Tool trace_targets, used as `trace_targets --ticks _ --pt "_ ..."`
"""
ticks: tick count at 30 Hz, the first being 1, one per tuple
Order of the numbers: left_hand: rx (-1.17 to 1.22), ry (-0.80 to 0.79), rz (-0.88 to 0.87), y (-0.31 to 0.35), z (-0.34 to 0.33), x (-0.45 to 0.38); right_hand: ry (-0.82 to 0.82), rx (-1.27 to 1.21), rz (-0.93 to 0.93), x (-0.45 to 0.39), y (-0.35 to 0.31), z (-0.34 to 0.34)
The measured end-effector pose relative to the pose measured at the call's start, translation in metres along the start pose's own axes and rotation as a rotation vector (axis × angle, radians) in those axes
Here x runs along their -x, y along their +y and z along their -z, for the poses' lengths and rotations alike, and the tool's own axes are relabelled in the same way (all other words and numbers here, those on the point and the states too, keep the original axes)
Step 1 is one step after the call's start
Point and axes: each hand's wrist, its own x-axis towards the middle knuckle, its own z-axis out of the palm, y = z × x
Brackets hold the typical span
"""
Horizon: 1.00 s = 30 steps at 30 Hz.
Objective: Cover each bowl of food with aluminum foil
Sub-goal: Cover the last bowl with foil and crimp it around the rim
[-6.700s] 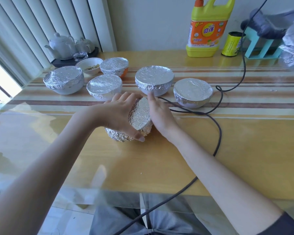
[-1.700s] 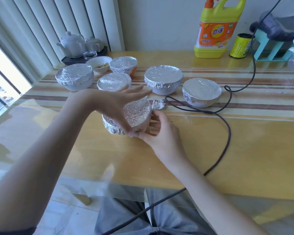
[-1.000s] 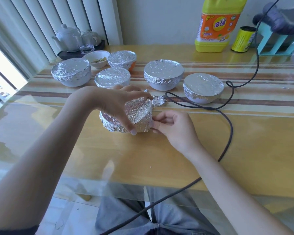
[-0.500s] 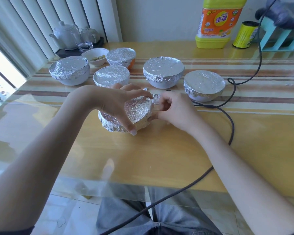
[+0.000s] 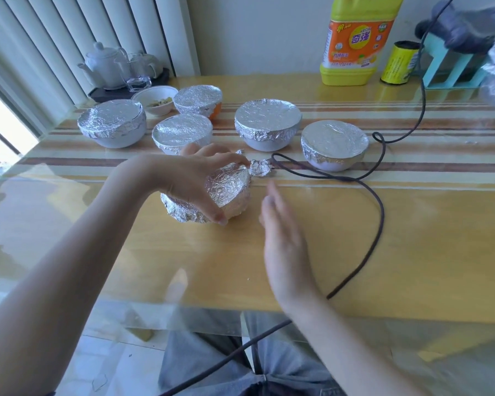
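Near bench [image 5: 269, 252] centre, left hand [image 5: 189, 181] gripping foil-wrapped bowl [image 5: 226, 187], tilting it sideways; right hand [image 5: 280, 238] hovering beside, fingers straight, holding nothing. Foil looking thin, crinkly, tear-prone; bowl rigid: gripping by rim safest.

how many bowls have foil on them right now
6. Far left bowl, orange bowl at the back, one before it, centre bowl, right bowl, and the tilted one gripped by the left hand.
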Motion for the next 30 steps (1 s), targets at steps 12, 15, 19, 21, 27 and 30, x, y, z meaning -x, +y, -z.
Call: trace_targets --ticks 12,15,19,21,27,30 --pt "0.055 0.073 -0.019 -0.001 -0.005 0.001 0.081 -0.133 -0.035 -0.026 0.003 -0.015" --pt "0.047 0.081 0.003 0.0 -0.007 0.001 0.138 -0.183 -0.107 -0.041 0.005 -0.023" --pt "0.052 0.086 0.015 -0.001 -0.008 0.002 0.005 -0.121 -0.094 -0.047 -0.001 -0.048" --pt "0.05 0.09 0.004 -0.004 -0.009 0.003 0.033 -0.108 -0.074 -0.052 -0.002 -0.048" --pt "0.029 0.065 -0.007 -0.006 -0.007 0.003 0.047 -0.163 -0.11 -0.077 0.005 -0.039" --pt "0.051 0.079 -0.023 -0.012 -0.01 0.006 0.081 -0.22 -0.108 -0.088 0.005 -0.029"
